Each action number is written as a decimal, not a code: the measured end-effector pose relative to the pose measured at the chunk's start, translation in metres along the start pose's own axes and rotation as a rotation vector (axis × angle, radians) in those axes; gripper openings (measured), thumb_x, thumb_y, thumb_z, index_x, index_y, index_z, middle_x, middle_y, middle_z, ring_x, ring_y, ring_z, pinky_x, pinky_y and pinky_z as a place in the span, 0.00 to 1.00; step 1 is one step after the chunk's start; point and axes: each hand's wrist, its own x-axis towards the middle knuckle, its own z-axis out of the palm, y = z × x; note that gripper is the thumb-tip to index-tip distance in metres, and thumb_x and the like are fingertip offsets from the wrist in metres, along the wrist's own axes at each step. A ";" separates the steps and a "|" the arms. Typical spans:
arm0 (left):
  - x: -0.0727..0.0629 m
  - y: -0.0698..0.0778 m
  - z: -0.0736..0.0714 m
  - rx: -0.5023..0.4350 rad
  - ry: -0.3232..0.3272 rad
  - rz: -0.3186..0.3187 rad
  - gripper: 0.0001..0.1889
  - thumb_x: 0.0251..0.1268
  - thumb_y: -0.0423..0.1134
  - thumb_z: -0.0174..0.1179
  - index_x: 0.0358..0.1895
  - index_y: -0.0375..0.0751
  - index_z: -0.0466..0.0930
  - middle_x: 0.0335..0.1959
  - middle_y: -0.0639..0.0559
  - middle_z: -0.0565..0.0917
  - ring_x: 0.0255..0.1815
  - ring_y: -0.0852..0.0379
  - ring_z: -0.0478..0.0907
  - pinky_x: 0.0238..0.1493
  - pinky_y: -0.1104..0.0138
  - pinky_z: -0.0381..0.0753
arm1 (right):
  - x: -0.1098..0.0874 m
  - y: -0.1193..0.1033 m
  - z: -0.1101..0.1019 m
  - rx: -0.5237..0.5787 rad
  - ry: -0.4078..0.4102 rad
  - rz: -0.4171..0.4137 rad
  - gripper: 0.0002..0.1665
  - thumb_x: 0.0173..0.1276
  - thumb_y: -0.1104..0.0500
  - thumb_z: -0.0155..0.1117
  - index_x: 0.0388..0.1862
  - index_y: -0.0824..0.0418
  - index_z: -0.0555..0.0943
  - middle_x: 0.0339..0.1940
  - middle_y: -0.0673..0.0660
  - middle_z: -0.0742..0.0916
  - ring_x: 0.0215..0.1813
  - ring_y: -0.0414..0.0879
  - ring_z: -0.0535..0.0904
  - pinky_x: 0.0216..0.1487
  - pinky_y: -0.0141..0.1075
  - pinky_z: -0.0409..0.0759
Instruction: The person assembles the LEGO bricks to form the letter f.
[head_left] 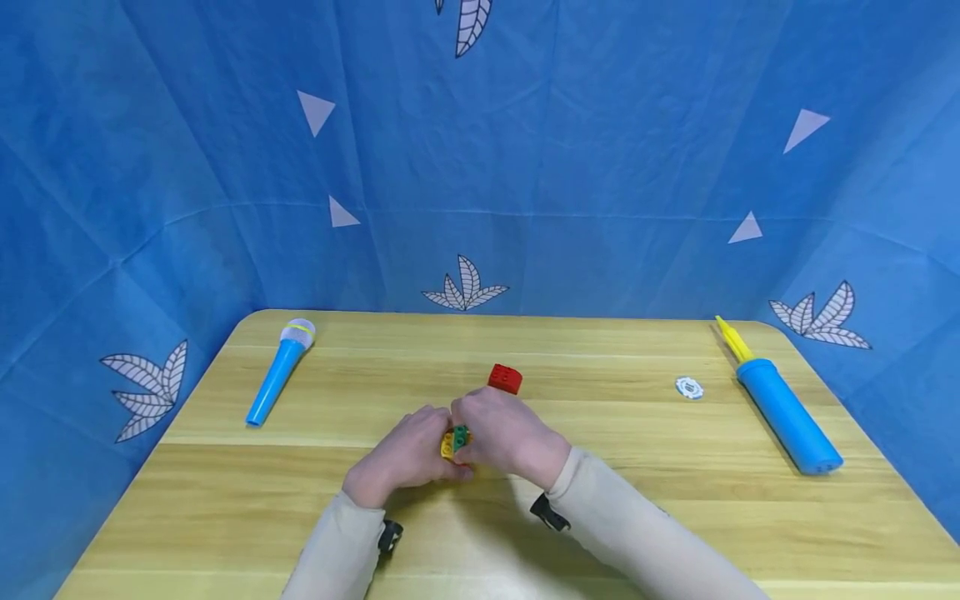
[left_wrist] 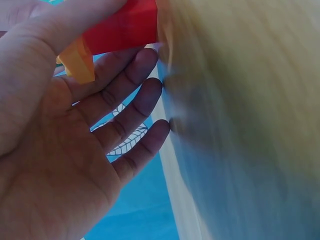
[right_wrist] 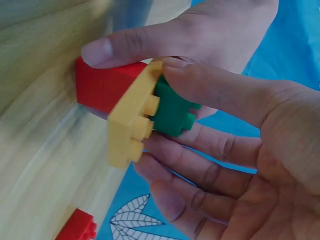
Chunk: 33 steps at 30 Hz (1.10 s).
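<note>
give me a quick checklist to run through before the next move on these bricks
1. Left grip steady on the smooth red plastic block: ok, thumb and fingers pinch it.
2. Right grip on the studded green plastic brick: ok, pinched.
3. Green brick fully seated on the studded yellow plastic plate: cannot tell, the right thumb hides part of the join.
4. Yellow plate's studs all covered: not ok, some are bare.
5. Separate studded red plastic brick clear of the stack: ok, it lies apart on the table.
6. Blue-handled toy microphone out of the way: ok, well to the left.
</note>
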 end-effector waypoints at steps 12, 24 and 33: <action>-0.001 0.000 0.001 0.035 -0.003 -0.023 0.22 0.47 0.50 0.78 0.39 0.42 0.79 0.29 0.59 0.74 0.34 0.56 0.69 0.40 0.58 0.69 | -0.003 0.021 -0.019 0.070 0.032 0.039 0.31 0.51 0.43 0.81 0.45 0.62 0.83 0.40 0.54 0.86 0.39 0.45 0.81 0.42 0.37 0.79; 0.001 0.002 0.003 0.040 0.003 -0.079 0.33 0.45 0.49 0.79 0.51 0.32 0.79 0.37 0.55 0.77 0.39 0.55 0.71 0.47 0.56 0.71 | 0.015 0.077 -0.020 0.065 0.178 0.212 0.32 0.50 0.52 0.83 0.50 0.66 0.82 0.39 0.59 0.87 0.38 0.49 0.81 0.40 0.41 0.79; 0.001 0.002 0.004 0.057 0.007 -0.076 0.36 0.44 0.50 0.79 0.54 0.31 0.79 0.41 0.52 0.80 0.42 0.54 0.72 0.50 0.55 0.73 | 0.028 0.109 0.003 0.128 0.121 0.339 0.42 0.47 0.51 0.84 0.58 0.68 0.78 0.45 0.60 0.85 0.42 0.50 0.81 0.49 0.44 0.79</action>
